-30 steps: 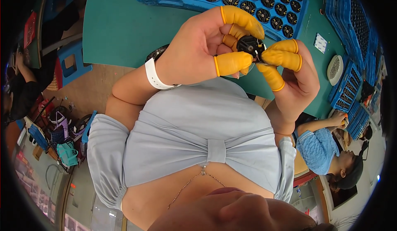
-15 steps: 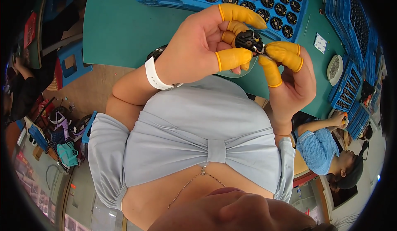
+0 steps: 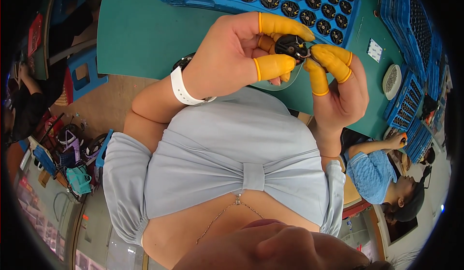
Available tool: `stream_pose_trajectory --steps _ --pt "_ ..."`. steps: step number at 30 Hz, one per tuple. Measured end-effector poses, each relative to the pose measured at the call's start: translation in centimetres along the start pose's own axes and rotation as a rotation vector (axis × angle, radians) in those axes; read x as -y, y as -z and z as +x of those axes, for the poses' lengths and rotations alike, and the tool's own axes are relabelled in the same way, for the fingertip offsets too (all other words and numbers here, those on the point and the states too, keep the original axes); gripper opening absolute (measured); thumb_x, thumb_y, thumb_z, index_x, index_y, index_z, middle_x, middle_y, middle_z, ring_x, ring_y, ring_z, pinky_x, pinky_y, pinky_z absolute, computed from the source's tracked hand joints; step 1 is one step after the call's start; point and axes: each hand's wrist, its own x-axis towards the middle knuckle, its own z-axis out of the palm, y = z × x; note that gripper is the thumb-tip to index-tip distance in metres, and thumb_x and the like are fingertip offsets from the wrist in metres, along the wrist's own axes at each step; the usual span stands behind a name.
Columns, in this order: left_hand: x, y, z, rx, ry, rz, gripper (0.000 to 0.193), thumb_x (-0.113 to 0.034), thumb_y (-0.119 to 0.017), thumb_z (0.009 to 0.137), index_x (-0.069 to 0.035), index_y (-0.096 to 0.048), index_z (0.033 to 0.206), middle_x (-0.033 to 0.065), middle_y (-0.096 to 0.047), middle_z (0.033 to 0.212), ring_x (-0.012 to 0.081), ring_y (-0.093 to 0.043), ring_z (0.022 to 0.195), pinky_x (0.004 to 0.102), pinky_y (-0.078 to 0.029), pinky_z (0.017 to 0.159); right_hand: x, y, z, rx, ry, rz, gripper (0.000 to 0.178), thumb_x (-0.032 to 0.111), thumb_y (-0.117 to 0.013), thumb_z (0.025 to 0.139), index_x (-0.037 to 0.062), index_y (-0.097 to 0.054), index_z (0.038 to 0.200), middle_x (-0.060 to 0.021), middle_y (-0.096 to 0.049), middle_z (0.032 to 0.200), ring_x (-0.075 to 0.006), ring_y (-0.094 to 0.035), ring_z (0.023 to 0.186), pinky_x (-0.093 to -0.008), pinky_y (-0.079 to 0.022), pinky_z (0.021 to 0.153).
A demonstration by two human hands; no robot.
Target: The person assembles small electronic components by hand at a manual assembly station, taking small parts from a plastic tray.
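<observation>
My left hand (image 3: 224, 52), with yellow finger cots on its fingertips, grips a round black motor-like part (image 3: 289, 47) between thumb and fingers. The part has a dark disc face with pale wire ends at its right edge. My right hand (image 3: 344, 89), also in yellow finger cots, pinches at that edge with its thumb and fingertips together. Whatever sits between those fingertips is too small to make out. Both hands are raised over the near edge of the green table (image 3: 135, 38). Beyond them lies a blue tray (image 3: 188, 2) holding rows of similar round black parts.
To the right are a white sticker-like card (image 3: 374, 50), a pale bowl (image 3: 385, 90) of small grey pieces, and a small blue tray (image 3: 394, 121). Blue trays (image 3: 394, 21) stand stacked at the far right. A co-worker (image 3: 372, 176) sits at right; a blue stool (image 3: 87, 79) stands left.
The fingers of my left hand have shifted slightly, and the black part has turned a little in them. My right hand keeps its pinch at the part's edge.
</observation>
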Motion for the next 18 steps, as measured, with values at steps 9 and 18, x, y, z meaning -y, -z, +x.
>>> stream_pose_trajectory --steps 9,18 --pt "0.26 -0.01 0.19 -0.002 -0.022 0.019 0.040 -0.001 -0.062 0.081 0.000 -0.054 0.120 0.0089 -0.062 0.101 0.0122 -0.060 0.080 0.0211 -0.049 0.061 -0.40 0.60 0.44 0.086 0.080 0.017 0.023 -0.005 -0.073 0.066 -0.0072 -0.065 0.088 -0.0145 -0.064 0.084 -0.0186 -0.061 0.072 -0.0225 -0.047 0.060" --pt "0.37 -0.30 0.29 0.005 -0.064 0.052 0.041 -0.001 -0.062 0.082 -0.001 -0.053 0.121 0.0087 -0.062 0.104 0.0122 -0.061 0.083 0.0205 -0.050 0.062 -0.48 0.15 -0.30 -0.017 0.046 0.016 0.020 -0.004 -0.073 0.065 -0.0020 -0.067 0.085 -0.0126 -0.064 0.082 -0.0204 -0.061 0.069 -0.0246 -0.050 0.060"
